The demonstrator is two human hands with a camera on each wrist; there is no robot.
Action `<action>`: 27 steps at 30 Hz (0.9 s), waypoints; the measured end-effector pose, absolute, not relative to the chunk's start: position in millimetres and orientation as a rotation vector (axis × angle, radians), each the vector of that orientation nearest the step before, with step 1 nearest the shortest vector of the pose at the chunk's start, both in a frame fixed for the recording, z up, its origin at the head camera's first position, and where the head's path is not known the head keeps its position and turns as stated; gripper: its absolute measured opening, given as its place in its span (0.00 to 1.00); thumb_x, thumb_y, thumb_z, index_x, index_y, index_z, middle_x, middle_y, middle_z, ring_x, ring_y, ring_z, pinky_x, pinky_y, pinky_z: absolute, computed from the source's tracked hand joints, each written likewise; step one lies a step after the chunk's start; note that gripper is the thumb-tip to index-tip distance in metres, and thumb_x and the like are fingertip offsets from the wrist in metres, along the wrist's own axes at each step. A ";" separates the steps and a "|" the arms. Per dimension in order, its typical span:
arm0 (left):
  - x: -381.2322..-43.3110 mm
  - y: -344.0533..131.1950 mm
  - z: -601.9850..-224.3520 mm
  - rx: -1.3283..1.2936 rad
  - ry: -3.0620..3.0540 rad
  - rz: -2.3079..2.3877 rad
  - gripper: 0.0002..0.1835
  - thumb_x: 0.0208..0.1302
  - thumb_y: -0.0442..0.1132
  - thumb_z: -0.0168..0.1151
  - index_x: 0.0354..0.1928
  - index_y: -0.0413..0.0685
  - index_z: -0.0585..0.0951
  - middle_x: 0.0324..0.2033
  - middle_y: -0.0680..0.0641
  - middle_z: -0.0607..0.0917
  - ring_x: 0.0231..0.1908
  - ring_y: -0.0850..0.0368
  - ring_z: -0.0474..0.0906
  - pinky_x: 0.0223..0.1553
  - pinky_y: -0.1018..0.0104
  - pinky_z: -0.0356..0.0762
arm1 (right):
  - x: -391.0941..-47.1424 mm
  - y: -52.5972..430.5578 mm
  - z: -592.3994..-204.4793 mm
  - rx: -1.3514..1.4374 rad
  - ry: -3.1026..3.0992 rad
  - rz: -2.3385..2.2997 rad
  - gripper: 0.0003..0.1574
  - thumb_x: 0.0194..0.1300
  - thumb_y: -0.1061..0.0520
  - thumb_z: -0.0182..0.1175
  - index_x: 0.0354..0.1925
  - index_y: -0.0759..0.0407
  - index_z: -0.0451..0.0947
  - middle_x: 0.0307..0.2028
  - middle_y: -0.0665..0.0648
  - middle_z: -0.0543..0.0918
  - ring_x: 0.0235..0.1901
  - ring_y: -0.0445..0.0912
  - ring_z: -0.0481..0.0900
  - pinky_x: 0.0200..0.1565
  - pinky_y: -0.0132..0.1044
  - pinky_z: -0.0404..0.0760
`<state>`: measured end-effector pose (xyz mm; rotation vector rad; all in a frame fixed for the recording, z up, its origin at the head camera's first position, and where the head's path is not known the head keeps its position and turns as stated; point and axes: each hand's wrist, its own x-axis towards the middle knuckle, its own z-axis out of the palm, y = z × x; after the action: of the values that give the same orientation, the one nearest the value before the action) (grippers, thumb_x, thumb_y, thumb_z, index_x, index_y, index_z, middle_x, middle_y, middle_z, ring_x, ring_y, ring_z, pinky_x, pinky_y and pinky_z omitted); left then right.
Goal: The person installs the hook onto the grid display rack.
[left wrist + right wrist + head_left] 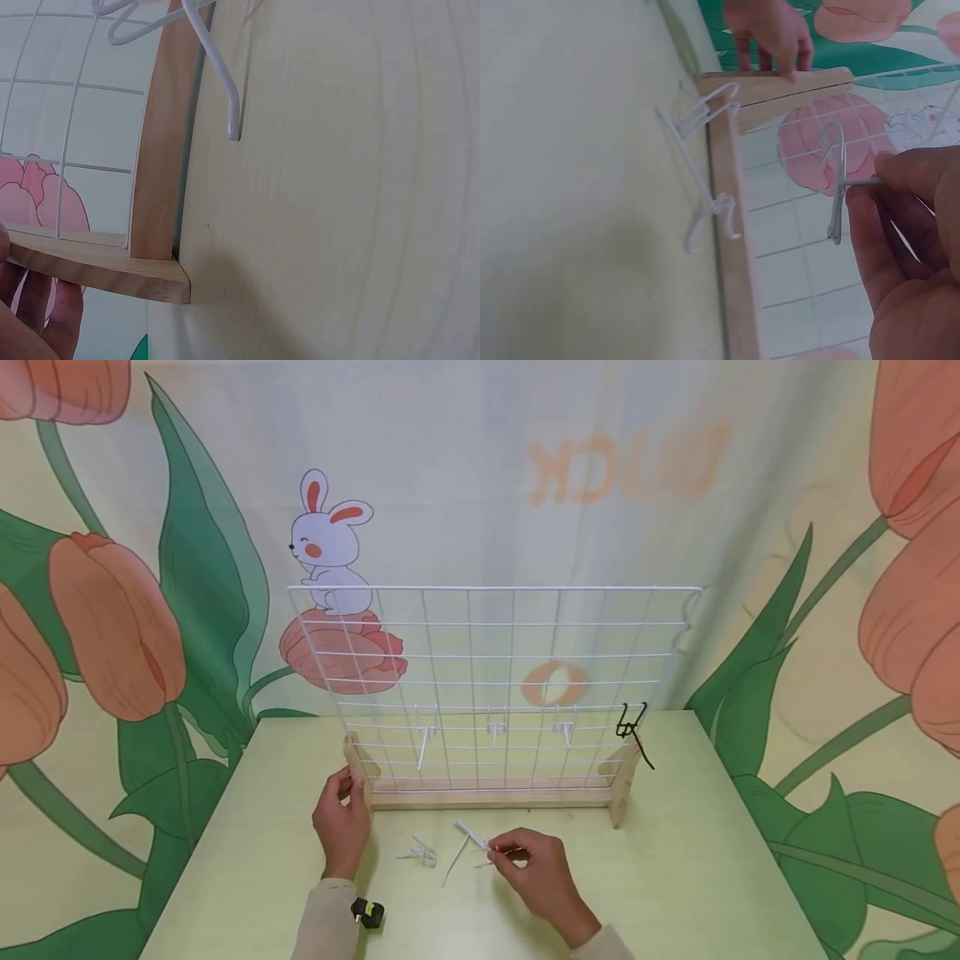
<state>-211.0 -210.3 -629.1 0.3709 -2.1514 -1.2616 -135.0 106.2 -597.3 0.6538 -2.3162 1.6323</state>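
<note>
the person's right hand point(536, 867) pinches the stem of a white wire hook point(838, 199) between thumb and fingertips, over the pale worktop point(705, 877), between 5 and 6 o'clock of the grid panel point(513, 682) in the head view. in the right wrist view that hook sits at 9 o'clock of the fingertips, its curved prongs towards 12. the left hand point(342, 822), at 8 o'clock of the panel, grips the left end of the wooden stand point(491, 798), fingers bent about the board's edge. loose white hooks point(428, 858) lie on the worktop at 7 o'clock of the panel, between the two hands. three hung white hooks point(427, 732) form a row on the panel's lower wires; a black hook point(628, 728) hangs near its right edge, between 3 and 4 o'clock. a small black block point(368, 913) shows just beside the left sleeve point(324, 920). behind, a printed cloth point(465, 468) shows tulips point(120, 627), with a white rabbit point(330, 547) at 10 o'clock.
</note>
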 end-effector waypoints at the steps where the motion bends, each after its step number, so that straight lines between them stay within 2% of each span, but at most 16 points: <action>1: -210.9 -210.4 -629.2 0.371 -2.151 -1.263 0.15 0.77 0.37 0.64 0.61 0.43 0.82 0.48 0.40 0.90 0.49 0.46 0.87 0.47 0.45 0.88 | -135.2 105.7 -593.6 0.654 -2.308 1.631 0.10 0.62 0.68 0.74 0.39 0.55 0.89 0.35 0.54 0.93 0.33 0.42 0.91 0.37 0.32 0.90; 7: -210.8 -210.9 -630.4 0.385 -2.164 -1.264 0.16 0.78 0.39 0.63 0.62 0.44 0.82 0.48 0.41 0.90 0.49 0.47 0.86 0.48 0.47 0.88 | -136.3 100.4 -576.1 0.629 -2.262 1.627 0.13 0.61 0.67 0.76 0.39 0.50 0.89 0.34 0.52 0.93 0.31 0.41 0.91 0.35 0.34 0.90; 12: -210.5 -210.6 -630.3 0.390 -2.171 -1.261 0.16 0.78 0.39 0.62 0.63 0.45 0.81 0.49 0.42 0.90 0.49 0.49 0.86 0.48 0.54 0.89 | -138.0 93.7 -561.3 0.632 -2.215 1.624 0.12 0.60 0.67 0.76 0.39 0.52 0.90 0.33 0.51 0.92 0.30 0.41 0.90 0.35 0.36 0.90; 20: -211.0 -210.8 -631.1 0.382 -2.155 -1.284 0.15 0.77 0.37 0.63 0.62 0.43 0.81 0.49 0.39 0.89 0.50 0.44 0.87 0.49 0.42 0.88 | -141.9 85.9 -528.5 0.748 -2.136 1.577 0.11 0.62 0.65 0.76 0.39 0.50 0.89 0.35 0.51 0.92 0.32 0.40 0.90 0.37 0.32 0.89; 27: -211.1 -209.9 -628.9 0.380 -2.161 -1.281 0.16 0.78 0.38 0.62 0.62 0.43 0.81 0.49 0.39 0.89 0.50 0.44 0.87 0.49 0.42 0.87 | -147.7 74.7 -499.9 0.829 -2.058 1.544 0.08 0.63 0.63 0.76 0.39 0.52 0.89 0.36 0.54 0.92 0.31 0.41 0.90 0.37 0.32 0.89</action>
<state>-211.1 -209.9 -628.9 0.3802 -2.1612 -1.2811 -147.7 74.7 -499.9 0.8291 -2.0584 1.5441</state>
